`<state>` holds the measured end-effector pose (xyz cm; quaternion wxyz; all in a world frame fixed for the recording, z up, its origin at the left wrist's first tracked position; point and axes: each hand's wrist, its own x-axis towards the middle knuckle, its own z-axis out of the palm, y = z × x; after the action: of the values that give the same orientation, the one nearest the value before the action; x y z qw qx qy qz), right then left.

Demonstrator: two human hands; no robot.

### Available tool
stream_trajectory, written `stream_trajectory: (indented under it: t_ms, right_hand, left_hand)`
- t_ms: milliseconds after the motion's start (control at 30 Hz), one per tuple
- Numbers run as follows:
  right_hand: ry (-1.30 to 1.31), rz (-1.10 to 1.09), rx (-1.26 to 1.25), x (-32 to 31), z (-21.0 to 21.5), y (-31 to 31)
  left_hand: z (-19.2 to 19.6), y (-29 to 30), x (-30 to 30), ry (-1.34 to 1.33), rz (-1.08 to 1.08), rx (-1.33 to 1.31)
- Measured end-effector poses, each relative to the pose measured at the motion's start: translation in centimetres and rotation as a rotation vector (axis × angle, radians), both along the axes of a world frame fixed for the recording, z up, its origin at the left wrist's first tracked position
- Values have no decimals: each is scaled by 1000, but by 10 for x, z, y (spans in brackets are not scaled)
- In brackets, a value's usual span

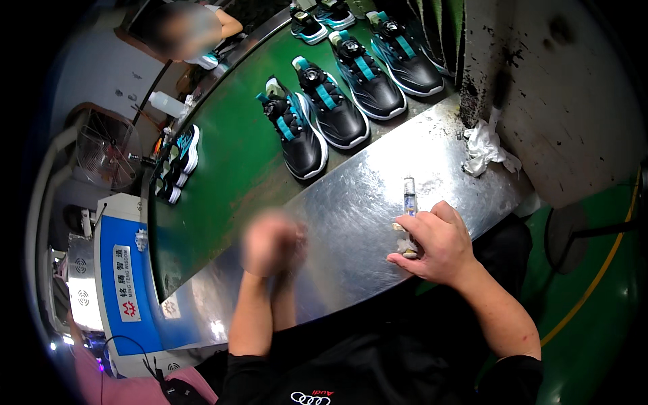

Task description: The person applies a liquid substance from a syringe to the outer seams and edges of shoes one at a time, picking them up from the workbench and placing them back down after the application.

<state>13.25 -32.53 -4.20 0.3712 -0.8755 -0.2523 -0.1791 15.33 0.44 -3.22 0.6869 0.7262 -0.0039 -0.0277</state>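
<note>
My right hand (440,244) is closed around a slim clear syringe-like tube (409,197) over the bare metal strip (351,223) of the table. The tube's narrow end points away from me. Something small and whitish (406,247) shows between my thumb and fingers; its kind is unclear. My left hand (271,243) is raised above the metal to the left. Blur covers its fingers, so I cannot make out their pose or anything in them. Beyond my hands, black sneakers (304,142) with teal straps and white soles stand in a row, toes toward me.
A green work surface (216,175) runs along the far side. More shoes (182,158) stand at its left edge. Crumpled white tissue (487,147) lies at the right, against a stained panel (567,94). Another person (185,30) sits across, and a fan (108,148) stands at far left.
</note>
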Motion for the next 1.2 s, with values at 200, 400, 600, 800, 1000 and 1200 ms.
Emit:
stream_trajectory:
  t_ms: [200, 400, 600, 800, 1000, 1200]
  right_hand:
    - [-44, -6, -9, 2, 1, 4]
    - [-51, -32, -8, 3, 1, 7]
    - [-37, -43, -1, 4, -1, 7]
    - [-44, -51, 5, 5, -1, 8]
    - [-53, -61, 18, 7, -2, 8]
    - [-56, -24, 36, 8, -4, 10]
  left_hand:
    - [-8, -17, -8, 2, 79, 203]
    - [-11, -13, -6, -6, 82, 183]
    - [-8, -15, -6, -19, 70, 91]
    - [-3, -12, -8, -3, 69, 138]
    - [30, -6, -18, -136, 42, -8]
    - [153, -27, -36, -577, -705, -490]
